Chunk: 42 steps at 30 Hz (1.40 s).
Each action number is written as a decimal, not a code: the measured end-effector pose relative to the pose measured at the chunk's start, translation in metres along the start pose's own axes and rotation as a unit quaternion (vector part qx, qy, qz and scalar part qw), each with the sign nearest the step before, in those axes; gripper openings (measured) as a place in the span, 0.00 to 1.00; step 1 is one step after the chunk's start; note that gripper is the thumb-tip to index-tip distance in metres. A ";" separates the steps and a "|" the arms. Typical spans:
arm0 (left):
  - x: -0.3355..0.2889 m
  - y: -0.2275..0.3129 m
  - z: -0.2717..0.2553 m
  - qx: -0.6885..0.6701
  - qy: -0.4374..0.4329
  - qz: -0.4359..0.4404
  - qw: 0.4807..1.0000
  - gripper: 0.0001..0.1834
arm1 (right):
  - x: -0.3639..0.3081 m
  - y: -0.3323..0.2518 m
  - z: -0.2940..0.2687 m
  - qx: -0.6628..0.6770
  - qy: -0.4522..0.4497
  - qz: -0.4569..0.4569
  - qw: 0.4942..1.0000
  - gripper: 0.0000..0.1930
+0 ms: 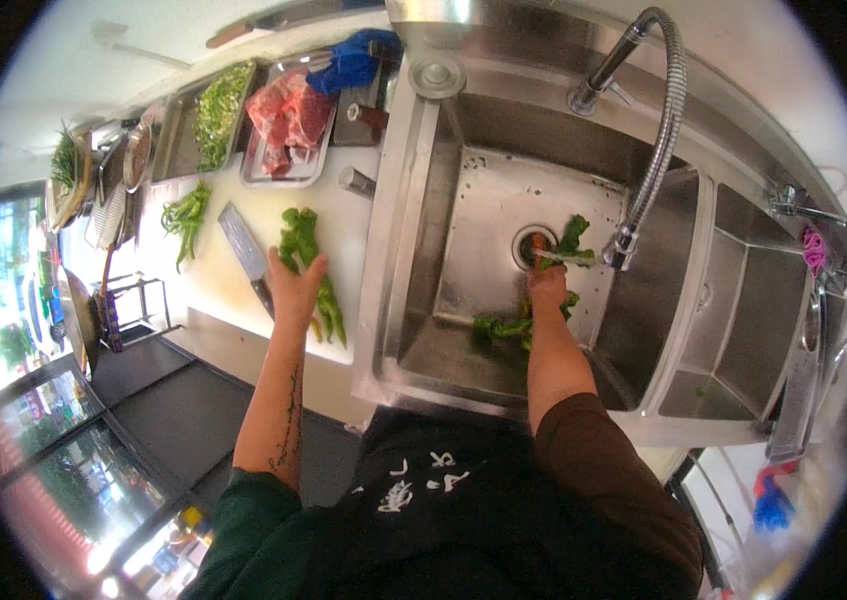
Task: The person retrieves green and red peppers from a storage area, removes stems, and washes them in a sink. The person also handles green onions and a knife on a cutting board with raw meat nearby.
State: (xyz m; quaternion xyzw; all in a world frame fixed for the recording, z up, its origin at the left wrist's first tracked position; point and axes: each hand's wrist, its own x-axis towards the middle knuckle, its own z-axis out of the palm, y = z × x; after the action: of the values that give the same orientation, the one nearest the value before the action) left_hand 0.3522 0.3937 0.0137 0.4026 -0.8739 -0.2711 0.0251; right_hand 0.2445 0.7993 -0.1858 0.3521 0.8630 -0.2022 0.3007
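Note:
My left hand (294, 290) rests over long green peppers (330, 308) on the white cutting board (219, 300), thumb and fingers spread apart. More of these green peppers (300, 232) lie just beyond its fingertips. A knife (244, 243) lies beside the hand, blade pointing away. In the steel sink (484, 205), my right hand (547, 287) is closed round a green pepper (574, 238) close to the drain (532, 245). Other green peppers (506, 327) lie on the sink floor beneath its wrist. A thin stream of water crosses near its fingers.
A spring tap (672, 120) arches over the sink. Beyond the board stand a tray of raw meat (289, 120) with a blue cloth (356, 62) and a tray of chopped greens (179, 125). Green stalks (184, 220) lie at the board's left. A second basin (734, 300) adjoins on the right.

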 end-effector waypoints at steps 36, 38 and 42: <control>-0.149 0.264 0.134 -0.572 -0.525 -0.122 0.618 0.17 | -0.151 0.015 -0.205 -0.068 0.160 -0.520 0.836 0.25; -0.140 0.263 0.134 -0.568 -0.522 -0.111 0.626 0.18 | -0.159 0.020 -0.212 -0.032 0.101 -0.543 0.833 0.27; -0.155 0.270 0.130 -0.523 -0.519 -0.002 0.677 0.22 | -0.143 0.009 -0.209 0.380 -0.058 -0.387 0.838 0.27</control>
State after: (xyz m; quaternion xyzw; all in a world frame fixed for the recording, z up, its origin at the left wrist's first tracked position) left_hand 0.2362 0.7069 0.0639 0.1208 -0.4617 -0.8491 -0.2263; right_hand 0.2544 0.8528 0.0619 0.0633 0.7650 -0.6345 0.0898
